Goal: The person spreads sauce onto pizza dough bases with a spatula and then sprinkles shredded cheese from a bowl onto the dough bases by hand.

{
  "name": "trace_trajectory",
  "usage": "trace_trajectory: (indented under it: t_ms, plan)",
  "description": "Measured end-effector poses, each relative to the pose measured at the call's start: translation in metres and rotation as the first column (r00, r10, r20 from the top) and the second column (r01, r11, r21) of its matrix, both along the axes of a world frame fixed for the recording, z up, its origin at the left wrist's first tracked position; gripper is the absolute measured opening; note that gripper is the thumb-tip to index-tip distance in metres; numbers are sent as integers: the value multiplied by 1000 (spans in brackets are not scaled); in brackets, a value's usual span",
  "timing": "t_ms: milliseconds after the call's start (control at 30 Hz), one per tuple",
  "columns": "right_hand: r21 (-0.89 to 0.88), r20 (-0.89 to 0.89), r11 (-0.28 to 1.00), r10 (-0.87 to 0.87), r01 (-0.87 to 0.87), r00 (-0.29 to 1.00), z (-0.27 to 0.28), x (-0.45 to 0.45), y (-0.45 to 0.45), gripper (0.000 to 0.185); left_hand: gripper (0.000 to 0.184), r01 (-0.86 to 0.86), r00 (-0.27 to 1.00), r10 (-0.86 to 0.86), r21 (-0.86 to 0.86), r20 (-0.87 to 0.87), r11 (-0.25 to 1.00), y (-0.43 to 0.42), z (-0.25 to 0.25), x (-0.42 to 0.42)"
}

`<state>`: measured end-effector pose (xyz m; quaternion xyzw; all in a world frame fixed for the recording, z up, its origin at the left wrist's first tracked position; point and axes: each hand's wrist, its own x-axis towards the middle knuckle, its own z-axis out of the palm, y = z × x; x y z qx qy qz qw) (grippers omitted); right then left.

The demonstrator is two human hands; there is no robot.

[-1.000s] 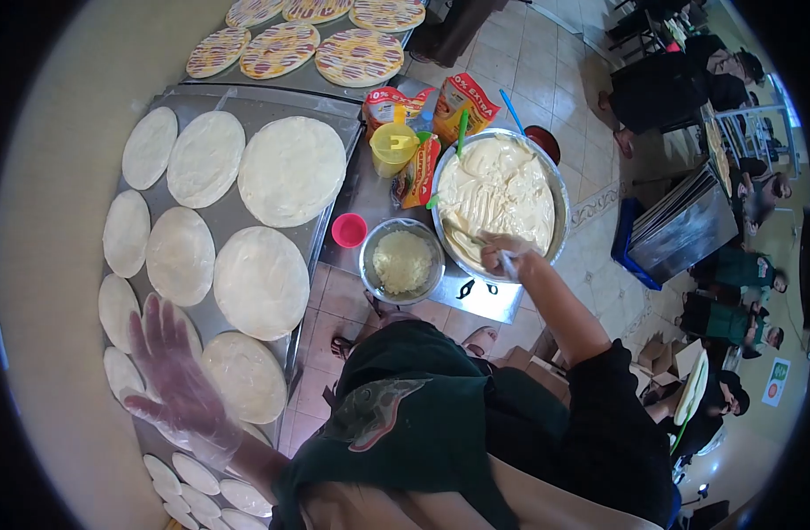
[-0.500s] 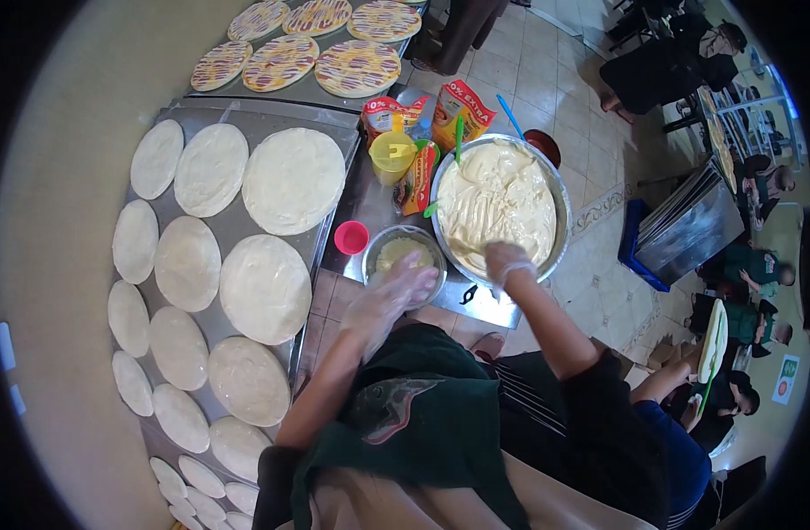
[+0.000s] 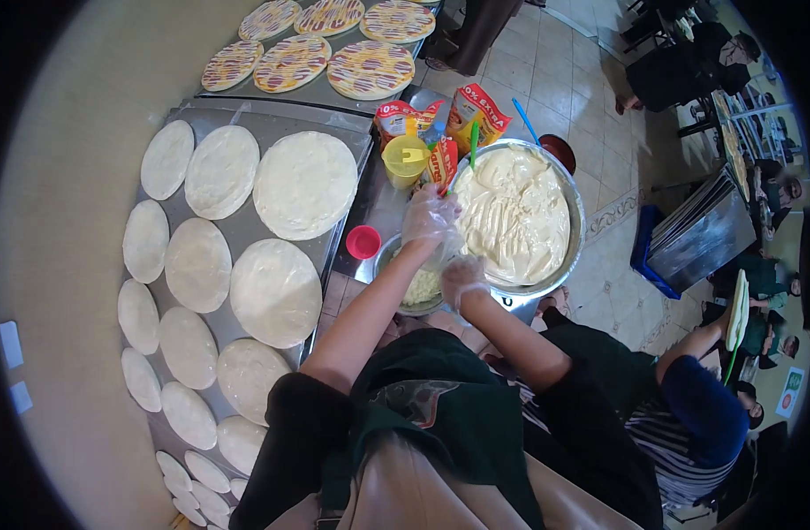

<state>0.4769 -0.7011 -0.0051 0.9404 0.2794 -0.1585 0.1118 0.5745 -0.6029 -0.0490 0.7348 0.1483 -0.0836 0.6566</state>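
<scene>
My left hand (image 3: pixel 431 217), in a clear plastic glove, reaches over the left rim of the big metal bowl of cream (image 3: pixel 522 212), close to the red-and-yellow pouches. What its fingers hold, if anything, is too small to tell. Just below it is my right hand (image 3: pixel 464 280), also gloved, by the bowl's lower left edge; its fingers are blurred. The smaller bowl of grated white food (image 3: pixel 422 287) lies partly beneath my left forearm and hands. A pink cup (image 3: pixel 363 242) stands left of that bowl. Green handles (image 3: pixel 474 141) show at the big bowl's upper left rim.
Pale dough rounds (image 3: pixel 305 185) cover the tray at left; topped rounds (image 3: pixel 370 69) lie beyond. A yellow jug (image 3: pixel 405 160) stands by the pouches (image 3: pixel 476 113). At right are a person in a striped top (image 3: pixel 688 442) and a rack of trays (image 3: pixel 698 231).
My left hand went from the dough to the small bowl, then up to the big bowl's left rim. My right hand moved left, out of the cream. The person at right came closer.
</scene>
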Motion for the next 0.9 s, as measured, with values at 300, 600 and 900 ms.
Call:
trace_trajectory:
  t_ms: [300, 600, 900]
  plan:
    - [622, -593, 747, 256, 233, 763, 24, -49, -16, 31, 62, 223, 974, -223, 3, 44, 975, 22, -49, -5]
    - [249, -965, -321, -167, 914, 204, -123, -64, -33, 46, 47, 166, 985, -164, 32, -48, 986, 80, 8, -111]
    - [315, -933, -101, -217, 944, 288, -146, -61, -42, 39, 36, -22, 928, -44, -174, -371, 984, 81, -109, -285]
